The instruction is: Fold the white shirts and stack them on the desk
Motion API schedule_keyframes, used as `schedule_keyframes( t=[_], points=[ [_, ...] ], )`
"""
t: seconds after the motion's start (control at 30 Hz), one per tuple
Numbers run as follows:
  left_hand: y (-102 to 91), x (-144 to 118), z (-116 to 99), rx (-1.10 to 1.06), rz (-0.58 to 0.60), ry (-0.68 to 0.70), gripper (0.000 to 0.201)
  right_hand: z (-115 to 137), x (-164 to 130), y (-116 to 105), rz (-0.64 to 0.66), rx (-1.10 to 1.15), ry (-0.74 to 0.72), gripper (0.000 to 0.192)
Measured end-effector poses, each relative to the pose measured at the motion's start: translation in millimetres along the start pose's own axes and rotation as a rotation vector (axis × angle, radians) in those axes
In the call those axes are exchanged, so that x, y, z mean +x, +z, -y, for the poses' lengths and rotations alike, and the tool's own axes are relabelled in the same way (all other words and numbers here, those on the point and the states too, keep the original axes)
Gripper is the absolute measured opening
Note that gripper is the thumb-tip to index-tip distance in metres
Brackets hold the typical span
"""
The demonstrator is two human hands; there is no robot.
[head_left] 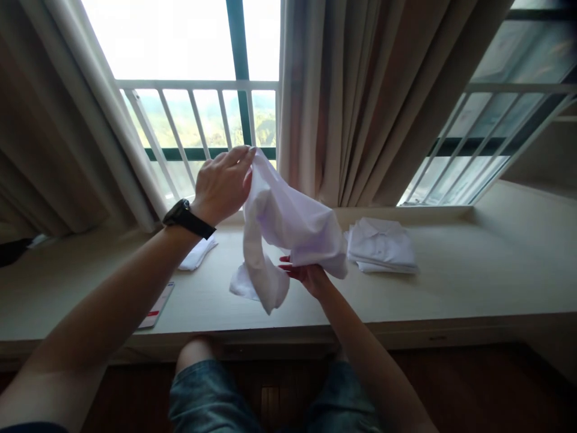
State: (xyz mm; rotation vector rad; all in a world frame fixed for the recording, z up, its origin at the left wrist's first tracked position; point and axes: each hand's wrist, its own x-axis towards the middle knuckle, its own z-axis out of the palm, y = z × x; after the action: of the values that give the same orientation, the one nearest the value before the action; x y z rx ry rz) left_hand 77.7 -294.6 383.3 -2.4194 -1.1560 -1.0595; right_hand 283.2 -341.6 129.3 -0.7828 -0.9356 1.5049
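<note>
White cloth [297,222], pretty crumpled, is what we've got up in the air, hanging between our two hands over a pale desk [460,276]. Our left hand [224,180] has its fingertips pinched together on the top corner, so the fabric drops down and off to the right from those fingers, with one long fold dangling below them. Our right hand [311,278] is lower, tucked under the cloth with the fingers we can see stretched out beneath it; the thumb is hidden, so we honestly can't tell if that hand is gripping or just propping. Out to the right of those lower fingers we have a neat stack of folded white shirts [383,246], collar and buttons facing up. Below the left fingers, partly behind our wrist with its black watch [184,218], sits another bit of white fabric [198,252], and nearer to us than that is a thin flat item [155,308] with a red patch. Beyond the upper fingers we're looking at a bright window with a white railing [198,85] and heavy curtains [333,102].
</note>
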Motion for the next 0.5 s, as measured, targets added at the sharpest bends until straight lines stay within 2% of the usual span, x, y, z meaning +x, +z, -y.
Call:
schedule_keyframes(
  t=[0.1, 0.2, 0.27, 0.33, 0.4, 0.5],
  points=[
    [-4.0, -13.5, 2.1, -0.213, 0.001, -0.114, 0.059, 28.0, -7.2, -18.7, -0.106, 0.125, 0.037, 0.035],
    [-2.0, -28.1, 8.8, -0.343, 0.009, -0.218, 0.070, 67.3, -9.5, -39.3, -0.212, 0.147, -0.029, 0.030],
    [4.6, -34.9, 14.0, -0.401, -0.039, -0.237, 0.072, 95.9, -6.8, -46.3, -0.207, 0.127, -0.130, 0.025],
    [15.9, -38.7, 18.6, -0.493, -0.131, -0.235, 0.065, 117.9, -1.7, -45.4, -0.157, 0.086, -0.233, 0.027],
    [31.1, -40.4, 21.1, -0.674, -0.204, -0.297, 0.050, 124.6, 1.6, -35.7, -0.162, 0.001, -0.276, 0.040],
    [57.8, -41.7, 19.6, -1.081, -0.221, -0.584, 0.026, 98.9, -9.7, -7.1, -0.229, -0.256, -0.270, 0.062]
  ],
)
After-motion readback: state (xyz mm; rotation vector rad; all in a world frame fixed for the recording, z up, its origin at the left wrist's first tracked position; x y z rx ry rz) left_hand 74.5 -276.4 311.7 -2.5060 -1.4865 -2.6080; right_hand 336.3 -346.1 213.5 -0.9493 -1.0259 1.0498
